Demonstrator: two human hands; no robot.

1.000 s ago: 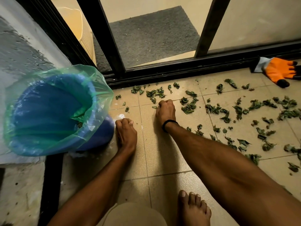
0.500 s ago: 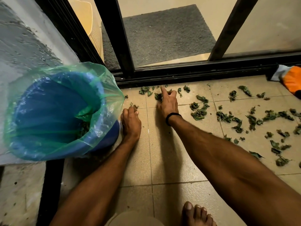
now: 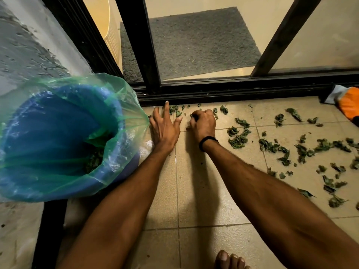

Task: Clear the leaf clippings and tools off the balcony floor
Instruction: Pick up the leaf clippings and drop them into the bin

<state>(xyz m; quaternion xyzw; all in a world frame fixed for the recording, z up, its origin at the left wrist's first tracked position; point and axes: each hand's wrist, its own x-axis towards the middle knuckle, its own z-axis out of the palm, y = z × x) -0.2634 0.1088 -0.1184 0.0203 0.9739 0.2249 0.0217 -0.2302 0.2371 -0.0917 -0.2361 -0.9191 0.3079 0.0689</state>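
Observation:
Green leaf clippings (image 3: 239,139) lie scattered over the beige tiled floor (image 3: 204,191), mostly to the right and along the door track. My left hand (image 3: 165,127) lies flat on the tiles with fingers spread, its fingertips touching a few clippings (image 3: 174,110) by the track. Beside it, my right hand (image 3: 203,123) is curled into a fist around a bunch of clippings; it wears a black wristband. A blue bin (image 3: 58,136) lined with a green plastic bag stands at the left, with clippings at its bottom.
An orange and white work glove (image 3: 347,105) lies at the right edge by the black sliding-door track (image 3: 242,90). Behind the glass are a grey doormat (image 3: 194,43) and a cream basket (image 3: 108,26). My bare toes (image 3: 229,260) show at the bottom.
Both hands have moved forward toward the door track. My left hand has gone from a fist to spread fingers, and my right hand has closed around clippings.

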